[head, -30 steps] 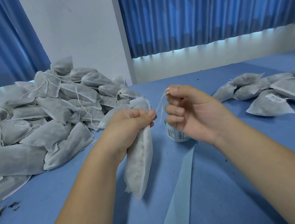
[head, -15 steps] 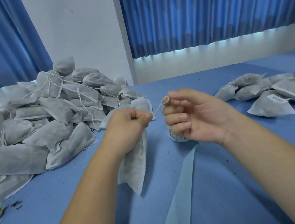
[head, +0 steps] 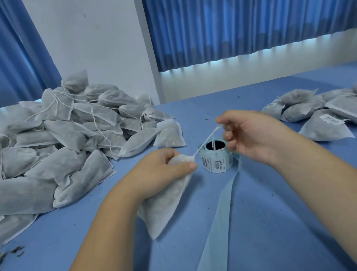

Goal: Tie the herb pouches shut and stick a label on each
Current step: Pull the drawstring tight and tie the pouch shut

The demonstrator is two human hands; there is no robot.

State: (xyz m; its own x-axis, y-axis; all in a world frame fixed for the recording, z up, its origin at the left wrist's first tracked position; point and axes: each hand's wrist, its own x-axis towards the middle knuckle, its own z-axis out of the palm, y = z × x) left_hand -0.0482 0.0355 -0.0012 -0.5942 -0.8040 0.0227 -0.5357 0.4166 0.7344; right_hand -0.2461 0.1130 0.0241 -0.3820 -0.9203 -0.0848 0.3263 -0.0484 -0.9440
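My left hand (head: 165,171) grips the gathered neck of a white herb pouch (head: 166,205), whose body hangs down onto the blue table (head: 267,224). My right hand (head: 253,135) pinches the pouch's white drawstring (head: 206,141) and holds it taut up and to the right. Just behind the string stands a roll of barcode labels (head: 216,158), its blue-green backing strip (head: 219,218) trailing toward me. A big heap of pouches (head: 55,146) lies at the left. Several pouches bearing labels (head: 327,120) lie at the right.
Blue curtains (head: 249,14) and a white wall (head: 92,45) stand behind the table. Dried herb crumbs (head: 2,255) lie near the table's left front edge.
Both hands have dropped lower toward the table, uncovering the label roll. My right hand has pulled the string out farther from the pouch's neck, up and to the right.
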